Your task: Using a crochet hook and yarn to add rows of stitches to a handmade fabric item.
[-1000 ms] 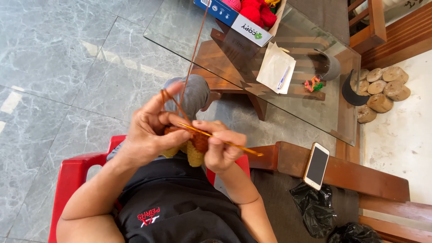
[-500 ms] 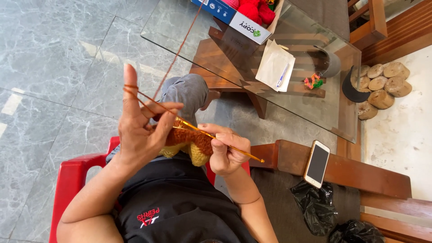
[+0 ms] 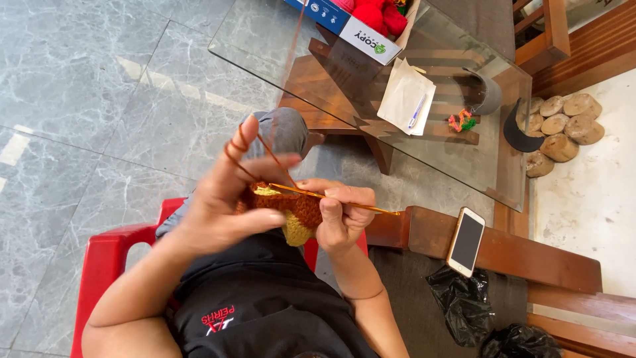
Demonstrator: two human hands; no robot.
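A glass-topped surface [image 3: 265, 40] on a dark wooden frame is seen above a grey marble floor [image 3: 86, 99]. On the glass, a cardboard box [image 3: 348, 23] holding red yarn is set at the far edge, a white paper packet [image 3: 401, 99] with a pen [image 3: 417, 111] laid on it is placed near the middle, and a small bright tangle of yarn [image 3: 461, 121] lies just beside a grey cup [image 3: 489, 96]. A smartphone [image 3: 466, 241] is rested on a wooden bench arm [image 3: 523, 255].

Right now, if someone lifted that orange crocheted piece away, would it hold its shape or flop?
Probably flop: the orange crocheted piece sags between the left hand and right hand. It looks light. The yarn strand looped on a finger would likely tug it back.
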